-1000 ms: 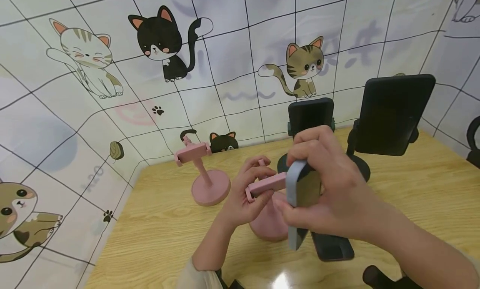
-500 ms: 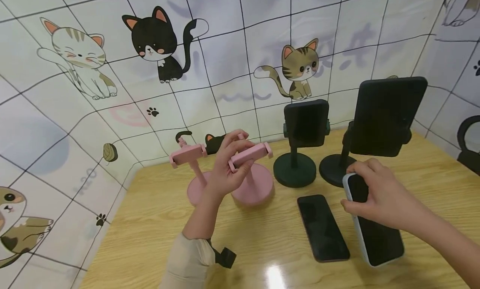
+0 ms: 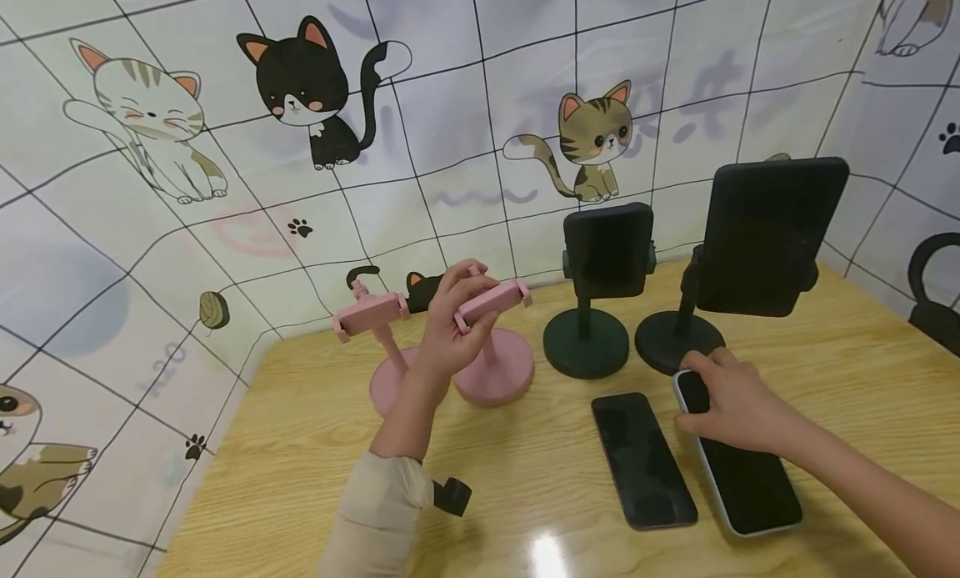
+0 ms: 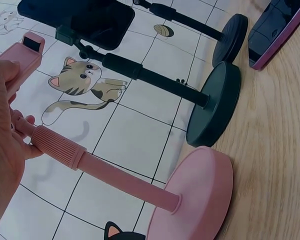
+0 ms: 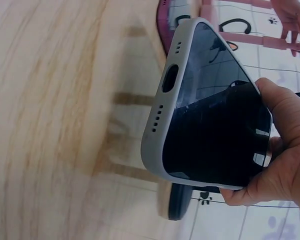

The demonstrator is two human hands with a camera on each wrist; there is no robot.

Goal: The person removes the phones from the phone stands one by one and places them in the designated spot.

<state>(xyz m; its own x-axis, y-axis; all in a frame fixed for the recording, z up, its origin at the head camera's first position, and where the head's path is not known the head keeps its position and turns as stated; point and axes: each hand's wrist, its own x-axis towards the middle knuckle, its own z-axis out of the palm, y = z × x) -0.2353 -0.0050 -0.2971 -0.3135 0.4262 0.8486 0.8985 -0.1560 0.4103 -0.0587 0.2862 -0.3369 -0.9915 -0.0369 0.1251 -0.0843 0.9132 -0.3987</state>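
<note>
The right hand's grip (image 3: 731, 403) pinches one phone in a pale case (image 3: 738, 469) near its upper end, thumb at one edge and fingers at the other. The phone lies or hovers low over the right of the tabletop (image 3: 525, 478); whether it touches the wood I cannot tell. The right wrist view shows, on the end of its case, one oblong opening between two rows of small holes.

The left hand's grip (image 3: 461, 319) is closed around the holder of one pink stand (image 3: 495, 378), thumb in front and fingers behind. Its round base is on the tabletop. A beige sleeve (image 3: 382, 511) covers that forearm, with one small black box (image 3: 452, 496) by the wrist.

Just left of it is a second pink stand (image 3: 372, 314), making two pink ones among four stands. The others are one dark green stand (image 3: 587, 344) with a dark-screened device (image 3: 609, 253) and one black stand (image 3: 675, 336) with a tablet (image 3: 772, 236). One dark phone (image 3: 643, 461) lies flat beside the pale-cased one.

Behind, three cartoon cats (image 3: 303, 86) show whole on the gridded wall (image 3: 450, 119), others partly, with three paw prints (image 3: 300, 228). Faint lettering (image 3: 161, 368) at left resembles "H20", too blurred to be sure.
</note>
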